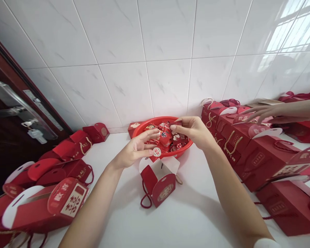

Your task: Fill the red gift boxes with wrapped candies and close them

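Note:
My left hand (pixel 137 148) is at the front left of a red plastic basket (pixel 187 147), its upper fingers spread over a pile of red wrapped sweets (pixel 165 134). At its thumb tip is a small wrapped sweet (pixel 157 152) with a round pale label, overlapping the rim. My right hand (pixel 192 130) reaches over the basket's right side, thumb and forefinger pinched on a dark red packet (pixel 176 123). Just in front of the basket stands a small red gift box (pixel 162 184), its top flaps open, white inside, with a dark red cord handle.
Red gift boxes (pixel 67 201) are grouped at the left, beside a dark door with a metal handle (pixel 28 110). More boxes (pixel 266 162) line the right side, where another person's hand (pixel 271 110) reaches in above them. A tiled wall (pixel 167 86) backs the white tabletop (pixel 170 227).

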The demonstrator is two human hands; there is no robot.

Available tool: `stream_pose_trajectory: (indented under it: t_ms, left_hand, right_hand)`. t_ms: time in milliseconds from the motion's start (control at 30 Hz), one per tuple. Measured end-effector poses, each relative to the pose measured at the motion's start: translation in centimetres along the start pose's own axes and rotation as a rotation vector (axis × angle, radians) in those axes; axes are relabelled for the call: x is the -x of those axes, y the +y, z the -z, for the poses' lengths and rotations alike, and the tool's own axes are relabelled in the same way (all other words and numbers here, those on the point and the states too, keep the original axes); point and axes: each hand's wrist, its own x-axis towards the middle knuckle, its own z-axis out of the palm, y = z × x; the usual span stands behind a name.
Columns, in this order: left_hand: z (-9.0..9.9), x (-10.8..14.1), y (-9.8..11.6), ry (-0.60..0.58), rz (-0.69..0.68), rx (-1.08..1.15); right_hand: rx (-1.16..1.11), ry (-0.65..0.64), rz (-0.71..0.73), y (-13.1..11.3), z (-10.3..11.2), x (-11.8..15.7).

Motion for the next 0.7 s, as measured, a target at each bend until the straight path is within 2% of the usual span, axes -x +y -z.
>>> stream_pose_trajectory:
  t_ms: [100,267,333,467,567,700]
  left_hand:
    - [0.0,0.6,0.5,-0.052,0.007,-0.103]
    - [0.0,1.2,0.8,-0.144,0.142,-0.220]
    - [-0.1,1.2,1.0,-0.149,0.134,-0.356]
    - [-0.9,1.5,1.7,-0.138,0.144,-0.773]
    - [-1.9,2.0,2.4,-0.167,0.295,-1.005]
    - [-2.1,2.5,3.1,-0.253,0.561,-1.086]
  right_hand:
    - [0.023,-0.004,0.018,-0.5,-0.1,0.3]
    - [0.122,-0.046,0.040,-0.6,-0.2,0.8]
    - [0.171,-0.058,0.056,-0.5,-0.3,0.9]
    - [0.241,-0.076,0.081,-0.3,-0.5,1.0]
    - [0.262,-0.087,0.084,-0.5,-0.7,1.1]
    - [0.305,-0.112,0.088,-0.8,-0.9,1.3]
